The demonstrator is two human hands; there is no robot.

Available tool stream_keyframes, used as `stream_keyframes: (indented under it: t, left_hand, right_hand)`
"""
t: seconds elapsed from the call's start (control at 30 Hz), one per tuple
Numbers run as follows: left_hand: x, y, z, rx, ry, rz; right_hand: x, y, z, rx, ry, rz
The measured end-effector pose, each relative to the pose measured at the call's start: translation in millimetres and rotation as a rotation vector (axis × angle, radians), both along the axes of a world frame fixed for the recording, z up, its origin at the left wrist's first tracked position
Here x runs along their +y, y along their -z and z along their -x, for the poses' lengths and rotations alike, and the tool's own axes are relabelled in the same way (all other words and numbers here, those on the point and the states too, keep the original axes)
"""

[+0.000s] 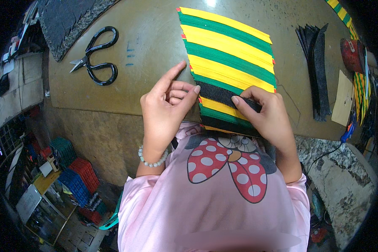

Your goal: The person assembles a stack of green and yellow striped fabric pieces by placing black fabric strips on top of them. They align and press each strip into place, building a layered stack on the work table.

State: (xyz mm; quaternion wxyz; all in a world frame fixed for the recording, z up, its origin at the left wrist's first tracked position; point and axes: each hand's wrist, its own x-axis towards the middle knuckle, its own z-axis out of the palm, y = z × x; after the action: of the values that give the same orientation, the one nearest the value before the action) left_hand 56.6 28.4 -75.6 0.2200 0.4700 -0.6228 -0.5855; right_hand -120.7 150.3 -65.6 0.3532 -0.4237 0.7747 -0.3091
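Note:
A panel of yellow and green striped fabric strips (231, 52) lies on the table in front of me, with small red bits along its side edges. Across its nearer part runs a black webbing strip (216, 92). My left hand (166, 103) pinches the strip's left end between thumb and curled fingers, its index finger stretched out past the panel's edge. At the strip's right part, my right hand (266, 111) grips it, thumb on top and fingers bent over. Another black band (227, 125) shows along the panel's near edge, partly hidden by my right hand.
Black-handled scissors (92, 59) lie on the table (151, 38) at left. To the right are a bundle of black webbing strips (317, 75), a tan card piece (342, 96), a red object (353, 54) and a blue-handled tool (347, 132). Plastic crates (77, 180) stand at lower left.

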Motion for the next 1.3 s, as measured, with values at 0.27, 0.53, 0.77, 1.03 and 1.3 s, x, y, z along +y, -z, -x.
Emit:
stream_keyframes:
  t: [0.27, 0.53, 0.77, 1.03, 1.3]
  left_hand:
    - [-1.7, 0.9, 1.4, -0.037, 0.082, 0.122]
    - [-4.6, 3.4, 3.0, -0.050, 0.104, 0.123]
    - [-3.3, 3.6, 2.6, -0.062, 0.141, 0.205]
    - [-2.6, 5.7, 3.7, -0.077, 0.141, 0.212]
    - [0.9, 5.4, 5.5, -0.102, 0.124, 0.277]
  right_hand:
    - [-0.3, 0.2, 1.7, -0.037, 0.004, -0.029]
    - [-0.6, -3.3, -2.1, -0.045, 0.047, -0.063]
    - [1.0, -3.1, -1.2, -0.011, 0.009, -0.080]
    - [2.2, -1.8, -2.3, -0.031, 0.033, -0.057]
    - [3.7, -1.8, -4.1, 0.060, -0.009, -0.073]
